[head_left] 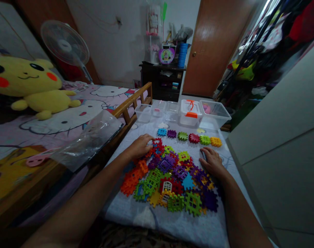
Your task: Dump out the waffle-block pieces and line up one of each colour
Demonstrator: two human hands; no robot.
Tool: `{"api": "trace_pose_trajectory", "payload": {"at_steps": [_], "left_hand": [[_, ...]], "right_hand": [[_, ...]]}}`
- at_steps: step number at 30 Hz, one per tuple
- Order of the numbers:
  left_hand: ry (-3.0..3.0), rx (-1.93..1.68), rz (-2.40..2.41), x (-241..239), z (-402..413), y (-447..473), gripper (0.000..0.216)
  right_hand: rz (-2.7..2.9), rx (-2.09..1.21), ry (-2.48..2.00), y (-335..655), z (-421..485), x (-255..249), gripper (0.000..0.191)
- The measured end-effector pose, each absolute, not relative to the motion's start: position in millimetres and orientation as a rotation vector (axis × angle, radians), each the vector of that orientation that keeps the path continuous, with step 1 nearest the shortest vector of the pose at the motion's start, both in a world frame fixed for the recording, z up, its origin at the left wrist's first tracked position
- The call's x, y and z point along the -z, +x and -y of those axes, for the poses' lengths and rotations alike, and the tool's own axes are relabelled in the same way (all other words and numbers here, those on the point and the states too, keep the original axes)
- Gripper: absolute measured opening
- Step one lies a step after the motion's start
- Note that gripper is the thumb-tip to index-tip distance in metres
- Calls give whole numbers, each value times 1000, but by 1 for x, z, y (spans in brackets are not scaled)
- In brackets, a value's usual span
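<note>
Where the left hand [141, 146] meets red blocks [159, 148] at mid-frame, we cannot tell whether it grips; the right hand [212, 161] rests loosely spread. We locate the pile of notched plastic blocks [166, 163], some window-latticed, at lower center. Markings on the upper-right wooden door [210, 38] are too small to read. An orange-clipped translucent box [189, 120] stands right of center.

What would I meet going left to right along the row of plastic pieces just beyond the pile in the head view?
Light blue piece → purple piece → green piece → red piece → brighter green piece → yellow-orange piece.
</note>
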State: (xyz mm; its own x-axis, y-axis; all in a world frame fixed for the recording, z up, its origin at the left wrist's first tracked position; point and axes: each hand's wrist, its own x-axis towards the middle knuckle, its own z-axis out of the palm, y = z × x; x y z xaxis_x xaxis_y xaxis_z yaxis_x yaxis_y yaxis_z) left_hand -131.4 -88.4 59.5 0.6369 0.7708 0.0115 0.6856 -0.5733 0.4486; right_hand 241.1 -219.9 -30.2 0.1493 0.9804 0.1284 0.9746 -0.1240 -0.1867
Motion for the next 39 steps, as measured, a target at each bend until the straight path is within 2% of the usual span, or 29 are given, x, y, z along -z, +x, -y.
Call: {"api": "trace_pose_trajectory", "payload": {"at_steps": [4,9,13,20,24,27,33,39], "left_hand": [[2442,-376,-1161,-48,83,-152,37],[2290,-464,-1317,-28,89,-190,46],[2211,-490,-1315,-32,110,-210,46],[2286,-439,-1050,-47,155,-207,39],[2286,-388,-965,-48,161,-189,21],[2141,-427,-1015,-52,156,-175,17],[1856,-589,-1005,-60,144,-147,29],[2164,-691,-1090,-66,139,-132,39]], "right_hand": [[1910,-36,-2189,240,221,29,46],[1897,-42,-2190,240,221,28,47],[1916,-33,-2164,242,220,30,46],[1900,-57,-2178,241,220,27,46],[1897,-54,-2187,241,220,27,45],[1899,-46,-2181,242,220,29,45],[1902,-34,-2178,243,220,31,45],[1897,-70,-2170,243,220,29,46]]}}
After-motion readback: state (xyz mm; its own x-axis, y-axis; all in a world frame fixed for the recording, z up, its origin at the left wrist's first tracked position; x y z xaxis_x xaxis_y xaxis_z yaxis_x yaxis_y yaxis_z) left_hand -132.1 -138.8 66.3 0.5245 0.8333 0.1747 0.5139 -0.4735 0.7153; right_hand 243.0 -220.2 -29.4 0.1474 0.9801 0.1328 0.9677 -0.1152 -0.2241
